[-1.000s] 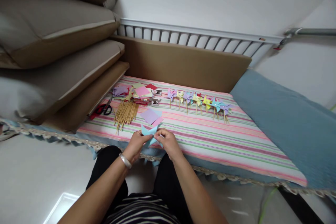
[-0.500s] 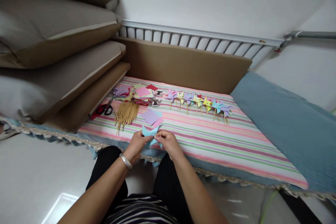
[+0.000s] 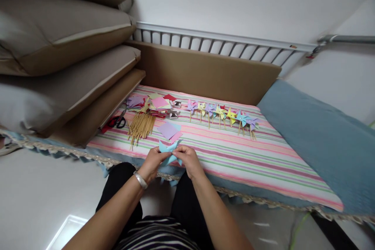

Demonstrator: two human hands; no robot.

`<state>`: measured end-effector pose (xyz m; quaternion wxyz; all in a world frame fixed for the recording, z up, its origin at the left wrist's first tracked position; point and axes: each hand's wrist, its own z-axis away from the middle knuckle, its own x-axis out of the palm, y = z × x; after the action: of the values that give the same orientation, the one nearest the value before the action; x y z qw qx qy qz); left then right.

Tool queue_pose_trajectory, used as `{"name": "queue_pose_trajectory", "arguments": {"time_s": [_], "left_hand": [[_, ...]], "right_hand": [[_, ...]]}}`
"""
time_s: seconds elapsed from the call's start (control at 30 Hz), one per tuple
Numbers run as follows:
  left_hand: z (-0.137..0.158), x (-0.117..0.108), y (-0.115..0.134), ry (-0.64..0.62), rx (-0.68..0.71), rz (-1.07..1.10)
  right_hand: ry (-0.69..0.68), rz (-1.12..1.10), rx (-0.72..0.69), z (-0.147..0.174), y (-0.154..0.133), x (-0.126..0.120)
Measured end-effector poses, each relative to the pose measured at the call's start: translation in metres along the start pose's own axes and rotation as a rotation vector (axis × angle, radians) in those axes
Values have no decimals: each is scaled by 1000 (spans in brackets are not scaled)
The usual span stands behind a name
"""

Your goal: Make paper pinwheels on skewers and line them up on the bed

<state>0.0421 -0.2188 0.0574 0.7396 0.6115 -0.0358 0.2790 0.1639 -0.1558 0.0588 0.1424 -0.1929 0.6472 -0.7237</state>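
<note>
Above the near edge of the striped cloth, a light-blue paper pinwheel (image 3: 165, 148) is held between both hands, its blades fanning outward. My left hand (image 3: 154, 161) pinches it from the left, thumb near the centre. From the other side my right hand (image 3: 187, 159) presses thumb and fingertips at its middle; anything small under those fingertips is hidden. Just beyond the hands lie loose purple, pink and blue paper squares (image 3: 168, 130). A bundle of thin wooden sticks (image 3: 141, 126) is to their left.
Paired scissors (image 3: 118, 120) with dark handles lie by the sticks. Behind are stacks of coloured paper (image 3: 159, 103) and small boxes (image 3: 174, 115). Several pinwheels on sticks (image 3: 220, 112) form a row at the right. Stacked cushions (image 3: 64, 35) rise at the left; a brown board (image 3: 205, 72) borders the back.
Almost nothing differs. Both hands stay on the blue pinwheel, with only a very slight shift of the fingers and paper.
</note>
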Motion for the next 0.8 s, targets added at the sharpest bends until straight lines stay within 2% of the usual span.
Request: {"name": "queue_pose_trajectory", "arguments": {"time_s": [0.13, 0.33, 0.6, 0.8], "left_hand": [[0, 1, 0, -4, 1, 3], [6, 1, 8, -160, -42, 94], [8, 4, 5, -84, -33, 42], [11, 5, 8, -83, -33, 66]], "right_hand": [[15, -32, 12, 0, -1, 0], [28, -49, 13, 2, -5, -2], [39, -59, 11, 7, -11, 0], [34, -79, 15, 8, -10, 2]]}}
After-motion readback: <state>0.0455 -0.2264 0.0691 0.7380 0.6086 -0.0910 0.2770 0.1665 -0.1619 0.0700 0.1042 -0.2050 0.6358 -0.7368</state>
